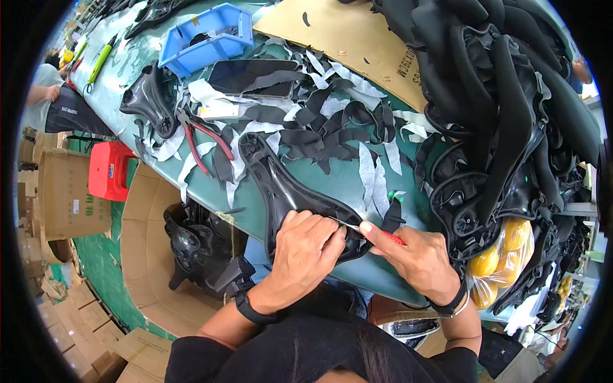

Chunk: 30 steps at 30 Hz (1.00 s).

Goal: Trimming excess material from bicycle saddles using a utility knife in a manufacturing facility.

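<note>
A black bicycle saddle [281, 185] lies underside up across the near edge of the green worktable, its nose pointing away to the left. My left hand [306, 246] grips its wide rear end, fingers curled over the rim. My right hand [408, 255] is closed round a red-handled tool [394, 239] with a thin metal shaft. The shaft points left to the saddle's rear edge beside my left fingertips; its exact tip is hard to make out. Red-handled pliers [211, 139] lie beyond the saddle's nose, near a second black saddle [150, 102].
Black and grey cut strips [313, 134] litter the table. Behind them are a blue bin [207, 51] and a cardboard sheet [345, 45]. Black saddle parts [485, 121] pile up at right, above bagged yellow pieces [504, 258]. An open carton [143, 255] stands below left; another person [48, 96] is beyond.
</note>
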Each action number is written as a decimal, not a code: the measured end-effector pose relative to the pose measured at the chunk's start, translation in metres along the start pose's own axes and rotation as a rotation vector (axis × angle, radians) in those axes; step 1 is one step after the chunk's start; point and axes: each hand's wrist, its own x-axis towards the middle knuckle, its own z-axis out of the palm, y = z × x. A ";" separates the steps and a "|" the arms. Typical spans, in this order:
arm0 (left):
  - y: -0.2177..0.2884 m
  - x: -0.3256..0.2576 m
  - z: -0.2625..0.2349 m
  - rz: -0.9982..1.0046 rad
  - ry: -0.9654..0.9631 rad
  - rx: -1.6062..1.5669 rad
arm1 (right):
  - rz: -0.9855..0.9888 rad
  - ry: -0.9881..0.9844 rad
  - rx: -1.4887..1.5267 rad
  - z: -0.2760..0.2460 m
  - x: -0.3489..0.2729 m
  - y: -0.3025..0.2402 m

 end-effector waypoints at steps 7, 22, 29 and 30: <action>-0.001 0.002 -0.009 -0.008 -0.006 -0.187 | 0.072 -0.018 -0.036 0.004 -0.024 0.001; -0.010 -0.008 0.004 -0.326 0.144 -1.227 | 0.530 0.327 0.268 0.071 -0.075 -0.067; 0.011 0.062 -0.034 0.003 -0.564 -0.507 | 0.501 0.102 0.028 0.031 -0.041 -0.042; 0.013 0.080 -0.032 -0.146 -0.747 -0.532 | 0.507 0.110 0.026 0.034 -0.040 -0.040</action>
